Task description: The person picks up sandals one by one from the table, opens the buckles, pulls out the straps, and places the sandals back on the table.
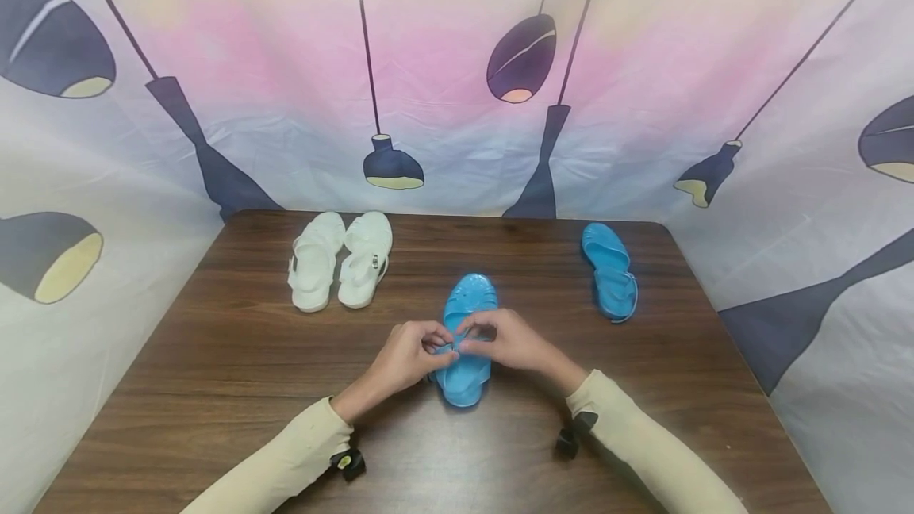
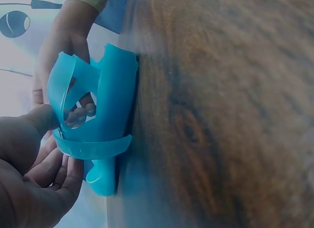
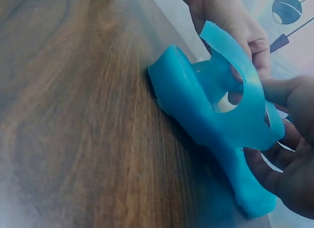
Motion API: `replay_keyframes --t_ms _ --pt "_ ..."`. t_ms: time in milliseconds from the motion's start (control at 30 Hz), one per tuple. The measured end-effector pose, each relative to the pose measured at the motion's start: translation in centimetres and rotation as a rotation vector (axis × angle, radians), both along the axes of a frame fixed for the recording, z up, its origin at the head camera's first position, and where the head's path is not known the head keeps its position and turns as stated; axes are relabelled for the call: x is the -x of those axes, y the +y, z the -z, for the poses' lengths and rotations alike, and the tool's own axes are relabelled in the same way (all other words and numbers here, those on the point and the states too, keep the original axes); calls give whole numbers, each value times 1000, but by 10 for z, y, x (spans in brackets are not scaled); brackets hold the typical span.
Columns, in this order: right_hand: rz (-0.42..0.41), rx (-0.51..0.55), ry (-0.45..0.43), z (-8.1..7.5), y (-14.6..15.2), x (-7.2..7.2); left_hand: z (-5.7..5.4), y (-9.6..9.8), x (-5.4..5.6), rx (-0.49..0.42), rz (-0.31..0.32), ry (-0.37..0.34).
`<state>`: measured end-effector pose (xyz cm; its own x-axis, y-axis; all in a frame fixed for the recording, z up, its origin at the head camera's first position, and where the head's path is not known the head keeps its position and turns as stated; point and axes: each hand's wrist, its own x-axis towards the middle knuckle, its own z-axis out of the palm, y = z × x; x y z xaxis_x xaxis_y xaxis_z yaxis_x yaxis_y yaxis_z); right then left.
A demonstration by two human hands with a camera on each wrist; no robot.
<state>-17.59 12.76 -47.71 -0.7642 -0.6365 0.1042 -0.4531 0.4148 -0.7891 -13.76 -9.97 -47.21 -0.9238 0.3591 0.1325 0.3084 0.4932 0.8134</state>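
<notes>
A blue sandal (image 1: pixel 464 384) lies on the table with its toe pointing away from me. My left hand (image 1: pixel 408 354) comes in from the left and pinches the sandal's strap between thumb and fingers. From the other side my right hand (image 1: pixel 516 339) pinches the strap too, its fingertips close to those of the left. A small metal piece shows at the left fingertips. The left wrist view has the strap (image 2: pixel 93 148) curving across the sandal's side. In the right wrist view the raised side band (image 3: pixel 251 98) arches above the sole, with right fingers behind it.
The matching blue sandal (image 1: pixel 605 264) lies at the back right of the wooden table (image 1: pixel 236 387). A white sandal (image 1: pixel 312 270) and its mate (image 1: pixel 364 264) stand side by side at the back left. A printed cloth (image 1: pixel 443 62) hangs round the table's back and sides.
</notes>
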Motion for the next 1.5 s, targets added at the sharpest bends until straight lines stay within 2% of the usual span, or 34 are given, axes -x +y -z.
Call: replay_keyframes --t_ms 300,633,767,1000,1333,1500 --pt "37 9 -18 5 -2 -1 -3 0 0 4 -3 -7" --pt "65 2 -29 13 6 1 1 -1 1 7 -9 7" --pt "67 3 -19 13 12 3 2 -3 1 -2 -6 -4" --pt "126 -26 -36 5 21 3 2 -6 -2 -10 -36 -36" --pt "67 56 -42 -6 10 5 2 -5 -2 -14 -15 -18" --pt "16 29 -37 -6 1 2 2 -4 -2 -11 -1 -15"
